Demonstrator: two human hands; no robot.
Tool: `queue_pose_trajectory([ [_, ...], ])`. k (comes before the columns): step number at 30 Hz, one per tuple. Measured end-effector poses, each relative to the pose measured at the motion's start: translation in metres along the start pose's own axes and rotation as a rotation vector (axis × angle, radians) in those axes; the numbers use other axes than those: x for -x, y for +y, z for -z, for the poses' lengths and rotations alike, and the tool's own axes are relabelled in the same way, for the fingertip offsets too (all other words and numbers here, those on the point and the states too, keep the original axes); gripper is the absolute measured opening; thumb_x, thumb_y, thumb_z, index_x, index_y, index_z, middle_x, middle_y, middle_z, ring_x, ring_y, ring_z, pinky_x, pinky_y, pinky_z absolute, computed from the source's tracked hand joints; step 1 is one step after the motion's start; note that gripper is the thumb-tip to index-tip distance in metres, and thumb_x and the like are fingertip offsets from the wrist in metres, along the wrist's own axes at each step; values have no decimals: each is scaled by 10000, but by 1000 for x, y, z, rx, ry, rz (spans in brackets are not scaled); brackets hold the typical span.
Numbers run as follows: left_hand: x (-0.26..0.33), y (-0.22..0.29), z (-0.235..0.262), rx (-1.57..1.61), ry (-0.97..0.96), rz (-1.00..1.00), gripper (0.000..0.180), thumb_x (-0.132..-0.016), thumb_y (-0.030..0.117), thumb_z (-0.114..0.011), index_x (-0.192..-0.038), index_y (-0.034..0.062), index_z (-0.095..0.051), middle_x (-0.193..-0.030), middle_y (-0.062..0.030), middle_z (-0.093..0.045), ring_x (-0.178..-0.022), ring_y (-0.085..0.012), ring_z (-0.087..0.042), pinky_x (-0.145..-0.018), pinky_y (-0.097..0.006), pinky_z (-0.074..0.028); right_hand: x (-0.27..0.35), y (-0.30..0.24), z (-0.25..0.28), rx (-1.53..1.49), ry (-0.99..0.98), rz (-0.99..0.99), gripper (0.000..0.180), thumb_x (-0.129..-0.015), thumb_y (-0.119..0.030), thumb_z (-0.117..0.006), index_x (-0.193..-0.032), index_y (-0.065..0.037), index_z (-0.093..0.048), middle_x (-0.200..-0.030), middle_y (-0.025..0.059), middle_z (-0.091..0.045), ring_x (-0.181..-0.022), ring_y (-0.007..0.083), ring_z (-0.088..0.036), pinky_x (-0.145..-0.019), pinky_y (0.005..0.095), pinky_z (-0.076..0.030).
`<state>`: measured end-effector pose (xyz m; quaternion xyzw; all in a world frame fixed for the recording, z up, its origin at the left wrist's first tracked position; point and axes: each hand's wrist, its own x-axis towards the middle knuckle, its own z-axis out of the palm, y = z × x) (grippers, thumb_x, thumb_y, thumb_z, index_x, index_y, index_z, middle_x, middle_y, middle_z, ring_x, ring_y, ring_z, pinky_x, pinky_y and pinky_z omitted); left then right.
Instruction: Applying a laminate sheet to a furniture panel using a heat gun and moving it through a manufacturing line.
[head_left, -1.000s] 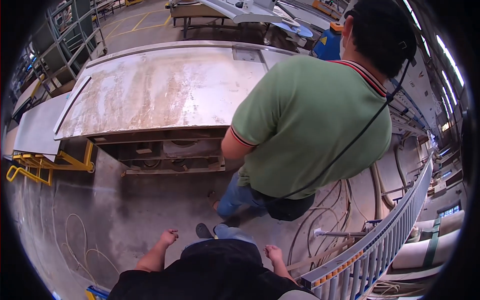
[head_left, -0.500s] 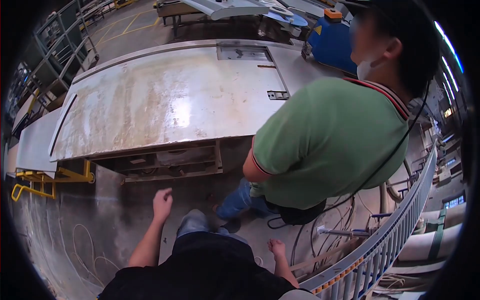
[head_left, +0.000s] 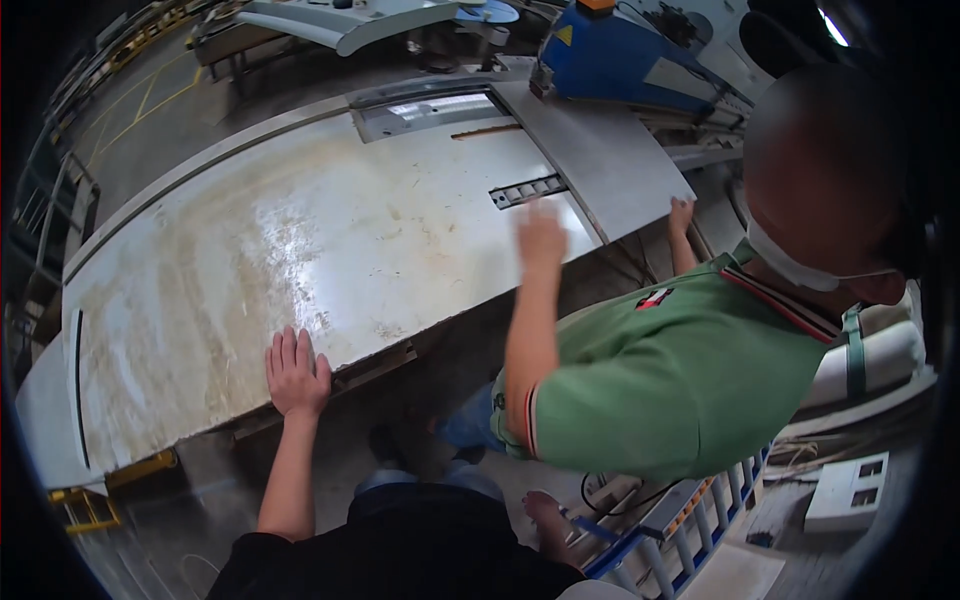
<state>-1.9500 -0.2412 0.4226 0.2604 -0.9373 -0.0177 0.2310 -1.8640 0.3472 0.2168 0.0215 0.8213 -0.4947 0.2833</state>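
Left hand (head_left: 296,372) lies flat, palm down, fingers together and stretched out, on the near edge of the big metal table (head_left: 300,250). It grips nothing, just presses on the sheet top by the edge. Left forearm comes up from the lower edge, out of a dark sleeve.

Right hand (head_left: 545,520) is low, near the bottom of the view, just beside a roller rail (head_left: 690,520) with blue frame. It is partly hidden by the co-worker's shirt; cannot tell if it is open or closed or holding anything.

Table top is pale, stained, shiny in the middle, and runs from the lower left to the upper right. A slotted strip (head_left: 527,190) sits near its far right edge. A grey plate (head_left: 610,160) adjoins the table on the right.

Co-worker in green shirt (head_left: 690,380) stands right of centre, leaning over the table's right corner. One co-worker hand (head_left: 542,237), blurred, is over the table near the slotted strip; the other (head_left: 682,214) touches the grey plate's near edge.

Blue machine (head_left: 620,60) beyond the far right corner. Yellow frame (head_left: 85,505) under the table's left end. White box (head_left: 845,490) on the floor at right.
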Motion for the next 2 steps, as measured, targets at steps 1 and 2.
queue_pose_trajectory([
  [1,0,0,-1,-15,14,9,466,-796,266,-552,-1228,94,-529,-1304,-124,-486,-1227,-314,-429,-1043,-445,-313,2,10,-5,785,-57,237,189,-861,-175,-473,-992,-57,-541,-732,45,-518,-624,163,-531,-504,283,-428],
  [2,3,-2,-2,-34,24,1,460,-797,268,-542,-1224,97,-531,-1297,-120,-495,-1213,-311,-445,-1045,-446,-312,7,11,-12,784,-50,228,189,-861,-175,-473,-992,-57,-541,-732,45,-518,-624,163,-531,-504,283,-428],
])
